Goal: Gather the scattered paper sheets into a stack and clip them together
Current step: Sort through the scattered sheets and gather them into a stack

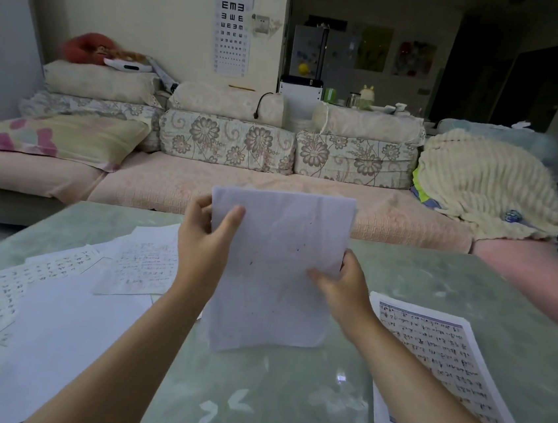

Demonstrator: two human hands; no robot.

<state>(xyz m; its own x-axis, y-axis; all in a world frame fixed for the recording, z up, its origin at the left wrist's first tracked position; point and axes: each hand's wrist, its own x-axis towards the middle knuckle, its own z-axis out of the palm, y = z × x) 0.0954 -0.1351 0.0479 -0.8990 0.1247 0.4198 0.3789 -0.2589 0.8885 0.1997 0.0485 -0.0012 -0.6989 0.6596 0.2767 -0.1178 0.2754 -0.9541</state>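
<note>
Sheaf (275, 269) of sheets stood on edge on the table (285, 401), both hands on it.
Left of the sheaf: loose written sheets (64, 309) lie flat, overlapping. The left hand (203, 248) grips the sheaf's upper left edge, thumb in front. The right hand (342, 283) pinches its right edge, lower down. Right of the sheaf: a flat pile of written pages (427, 358).

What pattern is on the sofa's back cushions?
The cream sofa back cushions show brownish flower prints; head view.
</note>
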